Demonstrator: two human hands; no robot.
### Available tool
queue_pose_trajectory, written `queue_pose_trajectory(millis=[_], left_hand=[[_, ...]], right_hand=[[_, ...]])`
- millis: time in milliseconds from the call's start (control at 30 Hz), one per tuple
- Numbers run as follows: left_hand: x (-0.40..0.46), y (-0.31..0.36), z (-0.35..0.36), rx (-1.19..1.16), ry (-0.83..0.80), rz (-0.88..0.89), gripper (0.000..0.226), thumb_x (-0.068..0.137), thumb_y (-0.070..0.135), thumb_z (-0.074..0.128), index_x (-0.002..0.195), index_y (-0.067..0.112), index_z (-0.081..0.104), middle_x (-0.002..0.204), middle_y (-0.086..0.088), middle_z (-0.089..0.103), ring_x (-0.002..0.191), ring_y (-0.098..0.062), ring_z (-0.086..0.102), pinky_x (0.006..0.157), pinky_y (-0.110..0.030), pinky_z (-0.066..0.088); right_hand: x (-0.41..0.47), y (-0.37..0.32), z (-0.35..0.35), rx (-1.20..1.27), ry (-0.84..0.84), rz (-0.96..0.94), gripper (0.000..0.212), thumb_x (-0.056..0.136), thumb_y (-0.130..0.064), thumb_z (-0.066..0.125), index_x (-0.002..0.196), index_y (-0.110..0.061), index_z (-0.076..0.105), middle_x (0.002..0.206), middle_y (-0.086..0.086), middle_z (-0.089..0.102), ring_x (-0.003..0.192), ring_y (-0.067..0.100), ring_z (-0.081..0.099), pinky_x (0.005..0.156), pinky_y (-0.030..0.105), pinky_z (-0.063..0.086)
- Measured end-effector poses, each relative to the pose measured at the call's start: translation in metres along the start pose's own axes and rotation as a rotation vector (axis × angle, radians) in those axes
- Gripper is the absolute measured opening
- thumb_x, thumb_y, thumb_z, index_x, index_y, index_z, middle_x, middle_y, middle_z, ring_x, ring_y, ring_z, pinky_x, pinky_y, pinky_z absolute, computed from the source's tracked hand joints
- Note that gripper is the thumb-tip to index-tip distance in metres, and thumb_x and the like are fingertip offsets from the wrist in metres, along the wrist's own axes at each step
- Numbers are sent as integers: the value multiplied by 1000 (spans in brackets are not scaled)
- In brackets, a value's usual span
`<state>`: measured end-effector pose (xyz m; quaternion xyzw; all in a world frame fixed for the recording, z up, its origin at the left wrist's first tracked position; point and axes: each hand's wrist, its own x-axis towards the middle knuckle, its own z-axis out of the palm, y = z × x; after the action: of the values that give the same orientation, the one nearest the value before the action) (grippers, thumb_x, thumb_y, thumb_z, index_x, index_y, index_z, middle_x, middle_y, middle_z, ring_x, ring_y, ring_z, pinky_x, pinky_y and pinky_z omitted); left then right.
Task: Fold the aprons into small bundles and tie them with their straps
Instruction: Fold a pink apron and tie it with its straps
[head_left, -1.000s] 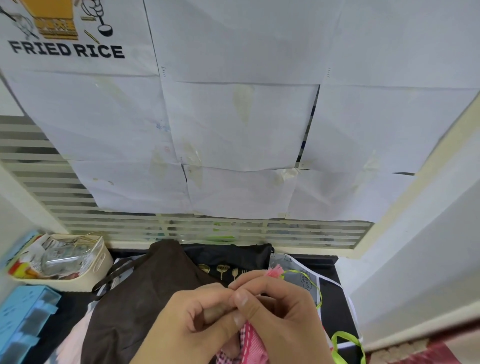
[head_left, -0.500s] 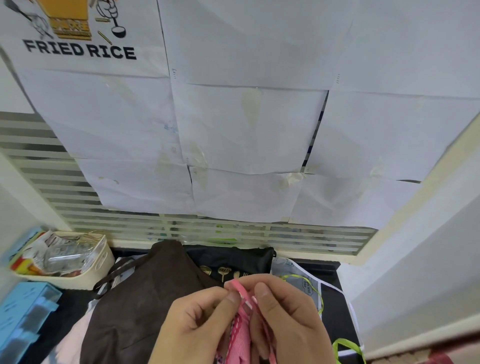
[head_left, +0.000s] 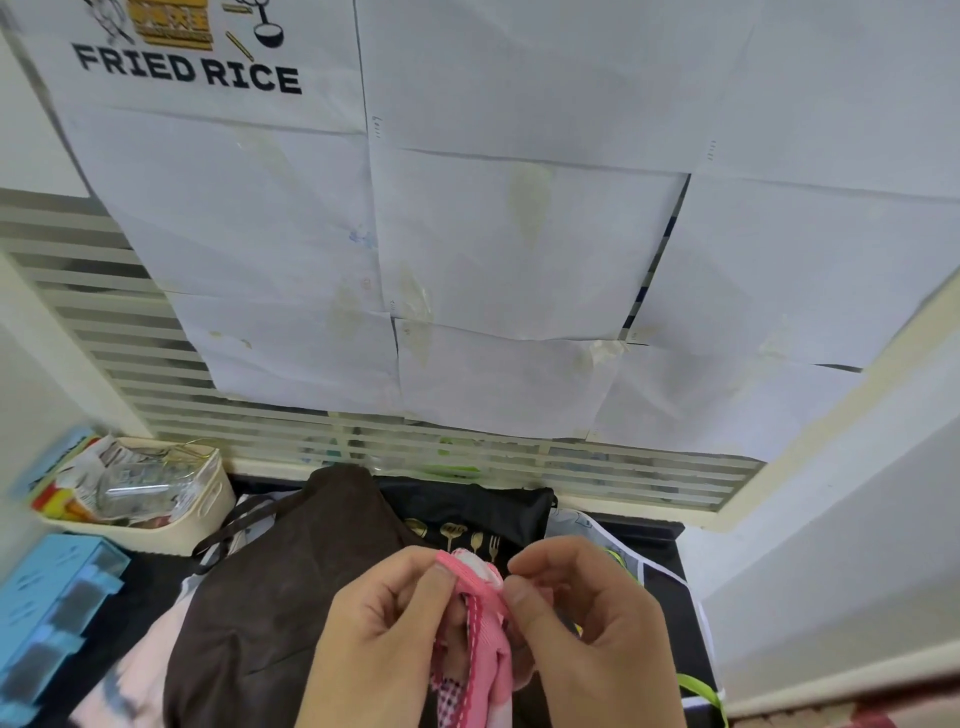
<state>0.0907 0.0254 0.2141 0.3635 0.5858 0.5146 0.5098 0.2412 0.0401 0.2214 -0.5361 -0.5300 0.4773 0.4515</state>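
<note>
Pink strap (head_left: 475, 577) pinched between left hand (head_left: 384, 639) and right hand (head_left: 587, 634), held up probably for knotting the pink apron (head_left: 478, 670).

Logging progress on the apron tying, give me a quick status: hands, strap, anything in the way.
Left hand and right hand both pinching the pink strap. Not tied. Brown apron lies underneath.

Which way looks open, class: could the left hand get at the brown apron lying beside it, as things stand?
Probably yes, but not freely. The brown apron lies uncovered just beside the left hand, with nothing between them. However, that hand pinches the pink strap together with the right hand, so it would have to let go first.
</note>
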Motion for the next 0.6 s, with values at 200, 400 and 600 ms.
queue_pose_trajectory(millis=[200, 400, 600], left_hand=[[0, 2, -5, -46, -13, 89, 18, 93, 13, 69, 80, 12, 81, 65, -22, 69, 52, -24, 65, 59, -38, 56], [-2, -1, -11, 127, -62, 249, 11, 93, 20, 73, 87, 24, 82, 68, -16, 71, 58, -22, 70, 58, -30, 58], [3, 0, -21, 385, -120, 505, 13, 99, 26, 69, 91, 25, 80, 94, 1, 70, 84, -21, 70, 67, -24, 57]], right_hand=[[9, -12, -10, 74, -281, 92, 30, 88, 6, 75, 78, -22, 77, 77, 17, 73, 63, 29, 69, 56, 36, 59], [14, -17, -8, -131, -322, 7, 18, 77, -15, 83, 80, -25, 69, 72, 11, 71, 60, 18, 65, 62, 46, 61], [11, -18, -2, -359, -286, -88, 13, 81, -33, 75, 92, -31, 68, 82, 1, 68, 67, 23, 69, 60, 45, 60]])
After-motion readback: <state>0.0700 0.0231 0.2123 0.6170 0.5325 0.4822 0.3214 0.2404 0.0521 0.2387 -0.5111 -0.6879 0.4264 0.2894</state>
